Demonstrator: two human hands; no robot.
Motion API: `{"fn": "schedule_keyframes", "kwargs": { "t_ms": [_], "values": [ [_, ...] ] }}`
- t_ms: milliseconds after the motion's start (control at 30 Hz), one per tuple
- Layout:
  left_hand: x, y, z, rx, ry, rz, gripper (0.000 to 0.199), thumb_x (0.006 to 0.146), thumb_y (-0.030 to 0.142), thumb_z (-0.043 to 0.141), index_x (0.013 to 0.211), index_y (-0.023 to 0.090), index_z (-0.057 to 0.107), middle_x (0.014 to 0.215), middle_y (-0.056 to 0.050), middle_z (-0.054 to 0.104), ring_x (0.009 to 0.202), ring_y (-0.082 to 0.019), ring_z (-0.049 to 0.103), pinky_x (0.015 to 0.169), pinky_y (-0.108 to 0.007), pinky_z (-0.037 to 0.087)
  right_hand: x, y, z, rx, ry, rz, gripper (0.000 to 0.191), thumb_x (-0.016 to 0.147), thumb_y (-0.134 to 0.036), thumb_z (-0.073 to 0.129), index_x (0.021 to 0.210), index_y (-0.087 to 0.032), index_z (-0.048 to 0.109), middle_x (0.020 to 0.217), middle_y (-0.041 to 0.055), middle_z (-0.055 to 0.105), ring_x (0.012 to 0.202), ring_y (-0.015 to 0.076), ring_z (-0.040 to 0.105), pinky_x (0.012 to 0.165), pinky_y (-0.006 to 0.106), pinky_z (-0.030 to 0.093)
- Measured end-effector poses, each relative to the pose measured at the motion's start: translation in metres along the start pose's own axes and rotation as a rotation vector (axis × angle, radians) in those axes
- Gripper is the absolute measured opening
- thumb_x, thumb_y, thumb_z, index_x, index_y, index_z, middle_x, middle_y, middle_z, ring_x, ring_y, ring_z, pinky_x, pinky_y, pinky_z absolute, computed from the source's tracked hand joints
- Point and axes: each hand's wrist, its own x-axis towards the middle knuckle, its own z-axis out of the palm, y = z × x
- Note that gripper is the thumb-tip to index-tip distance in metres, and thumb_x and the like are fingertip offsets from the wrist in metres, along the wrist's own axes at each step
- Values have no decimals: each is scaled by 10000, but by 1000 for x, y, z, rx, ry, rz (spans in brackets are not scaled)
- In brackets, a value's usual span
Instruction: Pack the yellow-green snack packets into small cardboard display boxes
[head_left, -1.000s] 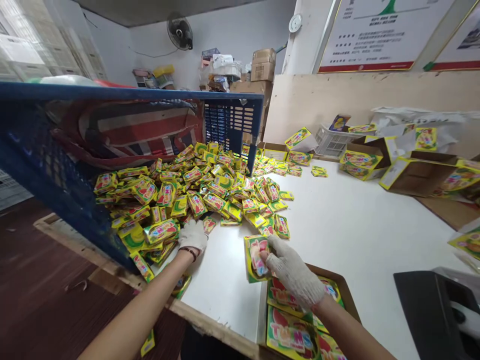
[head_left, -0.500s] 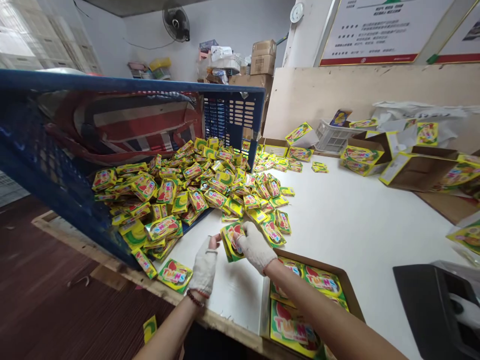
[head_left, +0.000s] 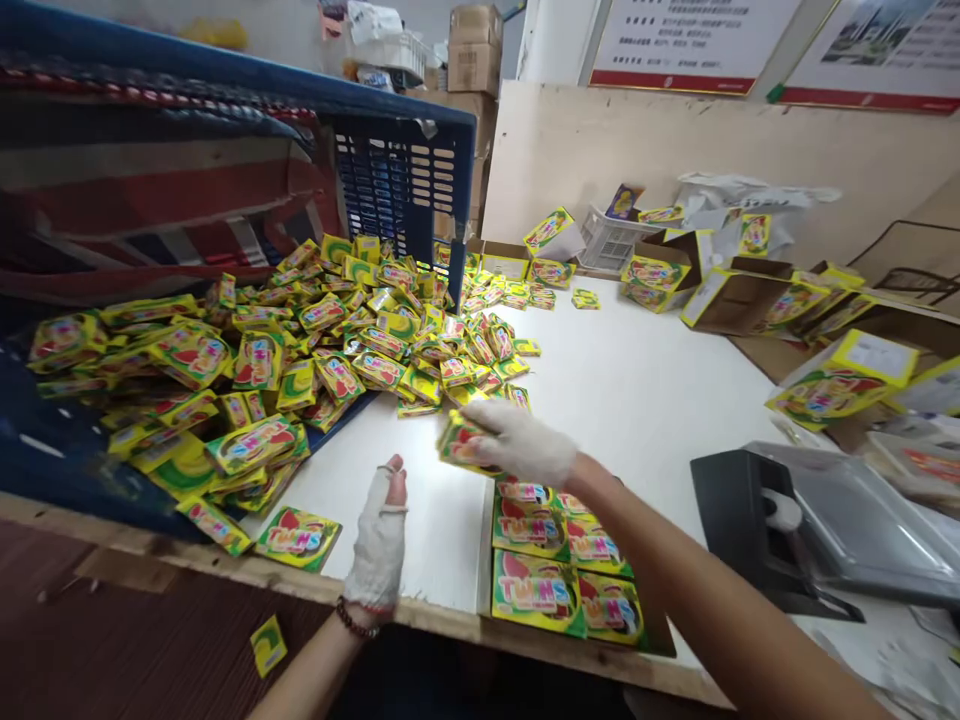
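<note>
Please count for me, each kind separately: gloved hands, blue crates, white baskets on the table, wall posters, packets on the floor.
Gloved hands: 2 (left hand, right hand)
Blue crate: 1
White basket: 1
Wall posters: 2
Floor packet: 1
Total: 7

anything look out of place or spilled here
Yes: one small yellow packet lies on the dark floor, below the table edge and away from the others. The blue crate also seems tipped on its side, with packets spread loosely out of it, though that may be deliberate.
</note>
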Motion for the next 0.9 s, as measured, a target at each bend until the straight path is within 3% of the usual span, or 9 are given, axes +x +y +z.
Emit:
{"fn": "schedule_keyframes", "kwargs": {
  "t_ms": [67,133,233,367,500,633,733,833,900],
  "values": [
    [-14,5,11,-29,-132,16,503,927,524,454,1326,227,529,1432,-82,521,1308,-223,506,1133,-372,386,-24,23,-19,30,51,70,335,838,-210,574,1169,-182,613,1092,78,668,986,216,603,848,337,464],
    [-26,11,29,-27,-216,60,527,917,526,470,1331,206,534,1427,-89,526,1326,-233,486,1162,-387,348,-44,43,-20,61,67,188,373,795,-189,597,1167,-174,627,1033,67,682,910,214,622,792,332,483],
    [-37,20,57,30,-291,131,568,924,526,447,1365,173,506,1435,-104,515,1357,-238,448,1185,-401,310,-60,58,2,46,80,217,244,830,-196,564,1038,-180,691,959,57,688,854,203,627,766,321,493],
    [-36,25,80,115,-381,223,528,959,469,390,1392,180,474,1460,-98,490,1362,-214,443,1168,-388,350,-61,64,31,-154,195,61,218,907,-220,519,973,-194,725,990,93,669,932,219,602,862,361,480],
    [-24,23,82,308,-367,479,471,945,386,434,1356,170,512,1430,-117,517,1356,-228,449,1171,-432,343,-64,72,43,-229,246,32,237,931,-234,494,1022,-175,704,988,111,663,910,232,600,823,375,501],
    [-21,31,74,456,-410,672,332,933,330,468,1194,201,629,1290,-117,603,1294,-242,504,1110,-446,419,-83,79,51,-94,388,9,286,961,-256,419,1130,-184,639,1048,106,673,976,226,616,875,392,520],
    [-28,35,73,488,-444,722,239,899,296,532,1081,212,662,1189,-109,613,1235,-251,537,1050,-429,469,-94,80,55,-63,480,-8,307,960,-284,420,1178,-198,616,1146,119,657,1092,248,596,956,443,502],
    [-34,34,77,382,-292,699,304,887,296,558,1176,206,588,1283,-117,563,1237,-251,537,1030,-422,478,-89,74,56,-90,448,-29,332,940,-251,447,1231,-196,598,1202,128,648,1191,272,553,1035,497,448],
    [-32,33,80,317,-255,623,319,919,286,511,1227,211,547,1266,-106,583,1186,-222,575,998,-393,498,-79,68,55,-70,383,1,305,920,-202,461,1180,-193,620,1163,119,665,1157,255,573,1029,465,456]
  ]
}}
